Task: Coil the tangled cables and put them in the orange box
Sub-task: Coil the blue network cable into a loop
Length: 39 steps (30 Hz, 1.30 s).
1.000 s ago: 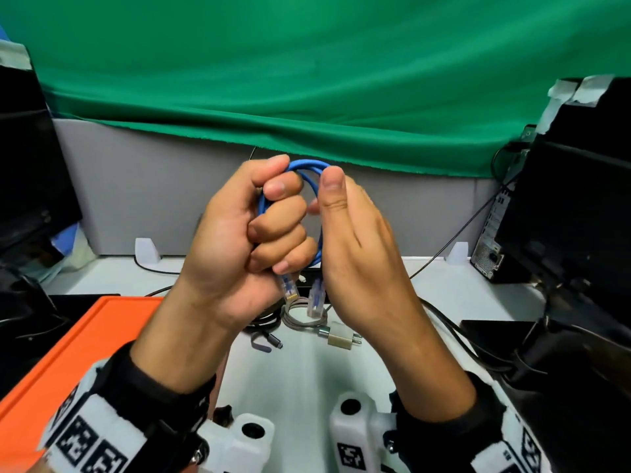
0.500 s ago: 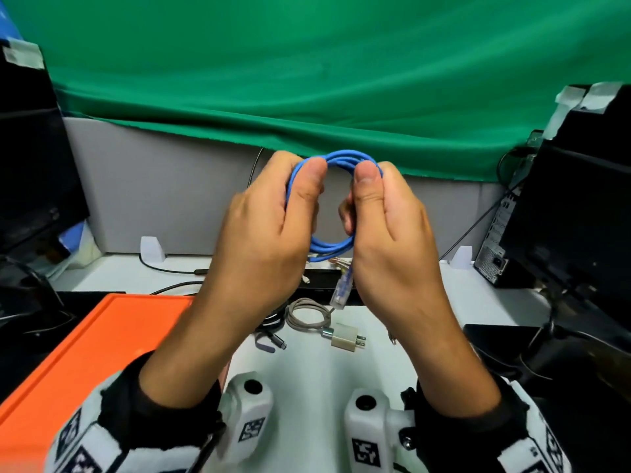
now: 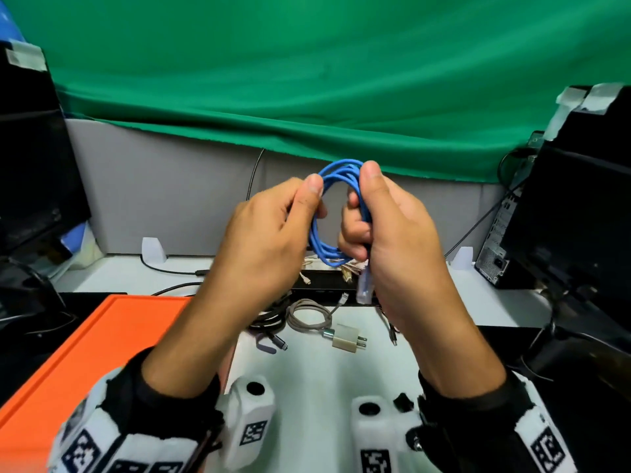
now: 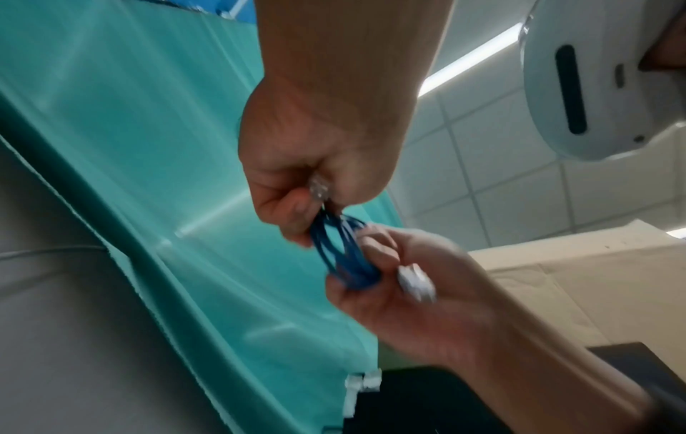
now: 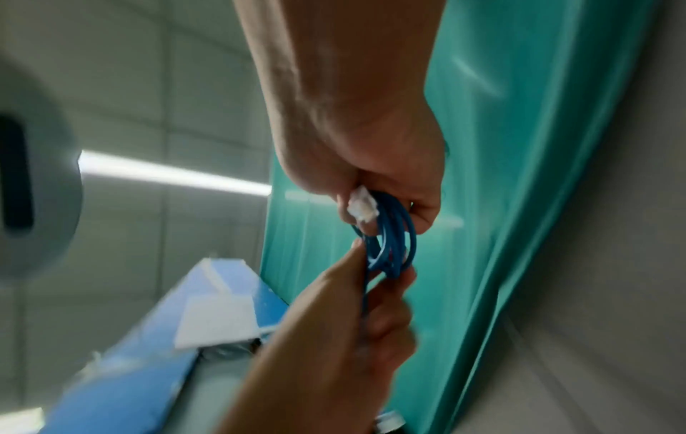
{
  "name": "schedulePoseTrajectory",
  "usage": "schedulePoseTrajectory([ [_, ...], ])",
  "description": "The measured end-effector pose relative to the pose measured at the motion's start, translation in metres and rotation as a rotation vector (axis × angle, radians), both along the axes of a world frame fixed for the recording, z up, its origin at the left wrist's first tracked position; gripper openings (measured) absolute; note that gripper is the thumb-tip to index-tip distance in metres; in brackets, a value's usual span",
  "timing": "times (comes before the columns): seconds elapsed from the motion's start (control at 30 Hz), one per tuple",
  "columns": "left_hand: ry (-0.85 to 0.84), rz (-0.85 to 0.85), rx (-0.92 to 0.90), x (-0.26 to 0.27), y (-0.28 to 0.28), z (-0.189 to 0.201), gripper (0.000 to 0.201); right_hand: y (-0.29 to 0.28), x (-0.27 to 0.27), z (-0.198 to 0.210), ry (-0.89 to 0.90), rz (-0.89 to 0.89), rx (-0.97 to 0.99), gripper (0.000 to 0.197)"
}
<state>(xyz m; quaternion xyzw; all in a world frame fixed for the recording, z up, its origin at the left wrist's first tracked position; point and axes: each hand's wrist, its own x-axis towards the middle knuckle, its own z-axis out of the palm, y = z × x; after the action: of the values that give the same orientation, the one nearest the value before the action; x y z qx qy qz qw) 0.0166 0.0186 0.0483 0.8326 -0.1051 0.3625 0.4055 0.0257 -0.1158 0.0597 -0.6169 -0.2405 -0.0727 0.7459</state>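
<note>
A blue network cable [image 3: 338, 170], wound into a small coil, is held up in front of the green curtain between both hands. My left hand [image 3: 309, 206] pinches the coil's left side with the thumb on top. My right hand [image 3: 362, 199] grips the right side, fingers curled through the loop. One clear plug [image 3: 364, 288] hangs below the right palm. The left wrist view shows the coil [image 4: 345, 264] between both hands, a plug at each hand. In the right wrist view the coil [image 5: 393, 240] is blurred. The orange box [image 3: 102, 336] lies at the lower left.
On the white desk below the hands lie a grey coiled cable [image 3: 309, 319] with a white charger plug [image 3: 346, 341] and a dark cable bundle [image 3: 269, 322]. Black monitors stand at the left [image 3: 30, 182] and right [image 3: 573, 216]. A grey partition closes the back.
The left hand has gone from a fist round the coil to a pinch on its left side. The loop now faces me more openly, and only one plug hangs in sight.
</note>
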Motion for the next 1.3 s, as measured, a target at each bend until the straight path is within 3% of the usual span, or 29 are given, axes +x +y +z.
schedulePoseTrajectory([
  [0.1,0.111,-0.021,0.031,0.002,0.021,0.008,0.047,-0.006,0.008,-0.004,-0.114,-0.136,-0.186,0.041],
  [0.27,0.355,-0.431,-0.407,-0.010,0.034,0.021,0.024,-0.006,0.012,-0.010,-0.367,-0.330,-0.441,0.042],
  [0.37,0.332,-0.488,-0.312,-0.012,0.032,0.021,0.021,-0.006,0.012,-0.011,-0.314,-0.249,-0.340,0.039],
  [0.47,0.155,-0.312,-0.191,-0.006,0.026,0.015,0.020,-0.006,0.009,-0.007,-0.187,-0.112,-0.200,0.038],
  [0.53,0.067,-0.232,-0.195,-0.001,0.022,0.010,0.033,-0.006,0.006,-0.003,-0.114,-0.040,-0.118,0.037],
  [0.63,0.185,-0.431,-0.335,0.003,0.019,0.007,0.057,-0.007,0.005,-0.001,-0.074,0.007,-0.076,0.040],
  [0.7,0.226,-0.507,-0.348,0.002,0.016,0.008,0.047,-0.008,0.005,0.000,-0.101,-0.004,-0.104,0.040],
  [0.83,0.066,-0.246,-0.212,0.000,0.003,0.005,0.010,-0.006,0.001,-0.004,-0.334,-0.188,-0.342,0.042],
  [0.9,0.000,-0.107,-0.169,0.000,-0.001,0.001,0.013,-0.003,-0.001,-0.006,-0.358,-0.220,-0.414,0.042],
  [1.0,-0.011,-0.052,-0.163,-0.001,-0.004,-0.003,0.019,-0.002,0.001,-0.006,-0.322,-0.198,-0.429,0.042],
  [1.13,-0.125,0.171,-0.005,-0.005,-0.009,-0.007,0.016,-0.009,0.001,-0.003,-0.318,-0.188,-0.479,0.043],
  [1.3,-0.072,0.215,0.128,-0.012,-0.010,-0.003,0.017,-0.018,-0.001,0.001,-0.318,-0.162,-0.502,0.043],
])
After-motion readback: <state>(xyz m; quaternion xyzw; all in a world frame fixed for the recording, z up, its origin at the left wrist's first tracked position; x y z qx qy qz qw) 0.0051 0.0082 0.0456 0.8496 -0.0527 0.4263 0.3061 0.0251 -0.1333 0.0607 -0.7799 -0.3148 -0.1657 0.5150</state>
